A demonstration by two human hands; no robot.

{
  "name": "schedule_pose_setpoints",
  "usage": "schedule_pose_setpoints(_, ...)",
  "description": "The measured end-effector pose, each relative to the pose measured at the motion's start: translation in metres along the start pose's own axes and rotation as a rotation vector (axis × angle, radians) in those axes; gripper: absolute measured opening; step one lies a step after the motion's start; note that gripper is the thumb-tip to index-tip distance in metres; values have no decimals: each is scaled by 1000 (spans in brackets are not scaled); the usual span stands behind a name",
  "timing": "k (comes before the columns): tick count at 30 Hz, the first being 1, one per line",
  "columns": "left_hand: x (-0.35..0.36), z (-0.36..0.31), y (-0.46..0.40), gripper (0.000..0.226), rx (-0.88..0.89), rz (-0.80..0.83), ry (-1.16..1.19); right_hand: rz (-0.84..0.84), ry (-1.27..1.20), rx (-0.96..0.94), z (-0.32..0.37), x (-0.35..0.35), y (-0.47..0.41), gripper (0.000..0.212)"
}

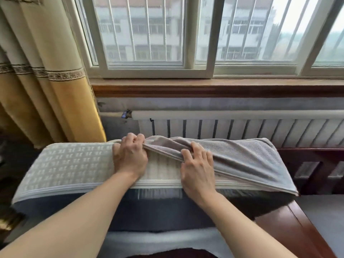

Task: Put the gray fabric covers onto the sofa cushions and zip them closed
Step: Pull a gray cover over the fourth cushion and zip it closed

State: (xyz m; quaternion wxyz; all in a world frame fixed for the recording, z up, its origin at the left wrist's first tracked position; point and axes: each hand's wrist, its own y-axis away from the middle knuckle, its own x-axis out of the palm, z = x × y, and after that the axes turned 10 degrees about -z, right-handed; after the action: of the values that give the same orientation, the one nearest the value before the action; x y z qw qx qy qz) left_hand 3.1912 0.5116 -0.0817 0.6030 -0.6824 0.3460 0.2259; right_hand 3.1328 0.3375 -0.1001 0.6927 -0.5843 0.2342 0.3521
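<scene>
A long sofa cushion (63, 164) with a pale patterned top and a dark blue side lies across the view. A gray fabric cover (242, 157) is pulled over its right end and reaches to about the middle. My left hand (130, 155) grips the cover's open edge at the cushion's far side, fingers curled round the hem. My right hand (197, 166) holds the same edge nearer to me, fingers hooked into the fabric. The cushion's left half is bare.
A white radiator (242, 129) and a wooden window sill (204, 86) run behind the cushion. Yellow curtains (55, 99) hang at the left. The dark wooden sofa frame (290, 226) shows at the right and below.
</scene>
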Motion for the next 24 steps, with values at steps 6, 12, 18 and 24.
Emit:
schedule_pose_setpoints(6,3,53,-21,9,257,-95,112,-36,53,188,113,31,-1,53)
schedule_pose_setpoints(12,-14,115,-27,6,495,-72,213,-97,-11,141,185,43,7,50)
schedule_pose_setpoints(18,-12,204,-67,13,-76,227,58,-71,29,135,198,47,4,54)
schedule_pose_setpoints(24,-8,227,-76,33,-24,692,248,21,40,123,226,60,-3,62)
